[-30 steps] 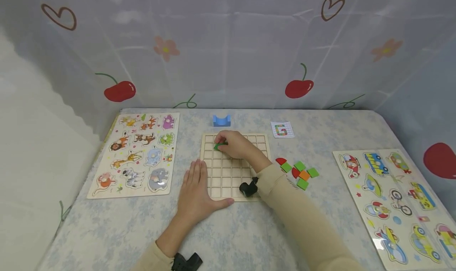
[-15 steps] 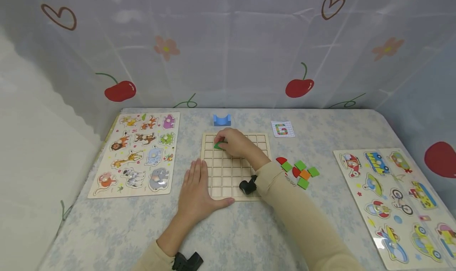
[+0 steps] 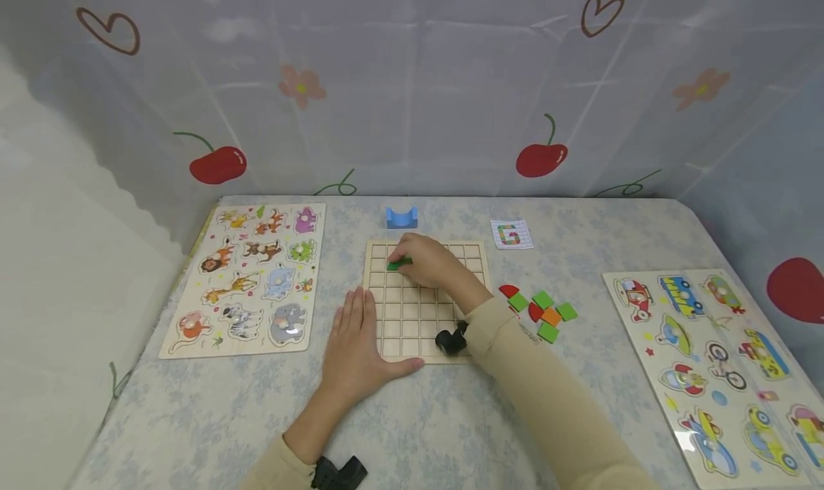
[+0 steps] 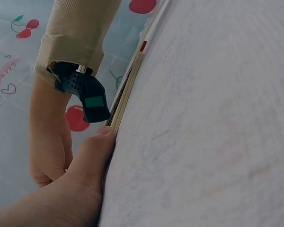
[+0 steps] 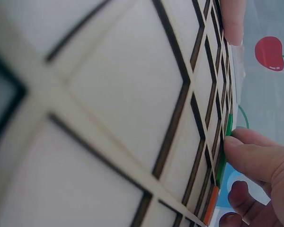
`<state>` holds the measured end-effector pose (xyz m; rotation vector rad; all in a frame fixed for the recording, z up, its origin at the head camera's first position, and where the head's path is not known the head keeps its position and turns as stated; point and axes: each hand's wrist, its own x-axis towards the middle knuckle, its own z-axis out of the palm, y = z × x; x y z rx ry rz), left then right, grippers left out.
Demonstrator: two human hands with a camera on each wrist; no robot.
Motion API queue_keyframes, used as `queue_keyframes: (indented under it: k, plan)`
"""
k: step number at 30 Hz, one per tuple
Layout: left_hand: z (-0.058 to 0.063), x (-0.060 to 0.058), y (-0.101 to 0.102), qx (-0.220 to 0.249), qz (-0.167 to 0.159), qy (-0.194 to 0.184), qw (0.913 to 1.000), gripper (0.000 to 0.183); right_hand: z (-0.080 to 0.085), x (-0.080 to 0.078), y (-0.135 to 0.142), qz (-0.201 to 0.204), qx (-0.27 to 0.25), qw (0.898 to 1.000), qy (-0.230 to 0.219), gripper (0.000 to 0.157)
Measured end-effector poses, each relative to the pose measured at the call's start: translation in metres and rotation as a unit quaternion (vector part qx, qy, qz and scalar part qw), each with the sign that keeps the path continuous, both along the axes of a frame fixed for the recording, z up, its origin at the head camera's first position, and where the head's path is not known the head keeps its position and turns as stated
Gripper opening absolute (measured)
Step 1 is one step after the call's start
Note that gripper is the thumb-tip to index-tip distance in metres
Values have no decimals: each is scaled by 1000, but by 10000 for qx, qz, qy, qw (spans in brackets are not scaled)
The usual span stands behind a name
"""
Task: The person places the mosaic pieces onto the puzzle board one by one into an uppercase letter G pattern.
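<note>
Flanking the pale wooden grid board (image 3: 409, 311), both well apart from it, lie a pale animal puzzle board (image 3: 251, 298) to the left and a pale vehicle puzzle board (image 3: 697, 340) to the right. Beyond its far edge stands a blue block with a scooped top (image 3: 402, 220); a white card printed with a coloured G (image 3: 511, 234) lies near its far right corner. Loose flat green squares (image 3: 548, 332), an orange square (image 3: 551, 317) and rounded red pieces (image 3: 508, 290) cluster just right of it. The beige right sleeve (image 3: 547, 383) and black wrist device (image 3: 451, 341) screen its near right part.

At the board's far left cells, the right hand (image 3: 425, 261) pinches a flat green piece (image 3: 395, 265). Its visible strip runs roughly left to right; fingers cover the rest, so its true long axis cannot be told. The board's side edges point away from the person. The left hand (image 3: 354, 350) braces the near left corner, thumb spread wide from straight, close-set fingers.
</note>
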<state>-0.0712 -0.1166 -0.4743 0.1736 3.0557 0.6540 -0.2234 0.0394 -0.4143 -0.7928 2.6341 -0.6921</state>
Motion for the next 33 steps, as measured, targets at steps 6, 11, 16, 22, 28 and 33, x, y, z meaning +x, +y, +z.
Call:
queue_keyframes:
  k: [6, 11, 16, 22, 28, 33]
  plan:
    - [1, 2, 0, -13, 34, -36, 10000, 142, 2, 8, 12, 16, -146, 9999, -70, 32]
    - [1, 2, 0, -39, 52, -67, 10000, 143, 6, 18, 38, -200, -500, 9984, -181, 36]
    - [1, 2, 0, 37, 119, -52, 9999, 144, 12, 29, 76, -454, -422, 9980, -121, 36]
    - [-2, 2, 0, 76, 156, -56, 9998, 145, 18, 44, 122, -1162, -38, 9931, -133, 32]
    - [-2, 1, 0, 89, 113, -35, 9999, 145, 18, 57, 155, -1723, 582, 9827, -346, 32]
    - [1, 1, 2, 69, 76, -57, 9999, 144, 11, 70, 171, -1733, 942, 9803, -55, 35]
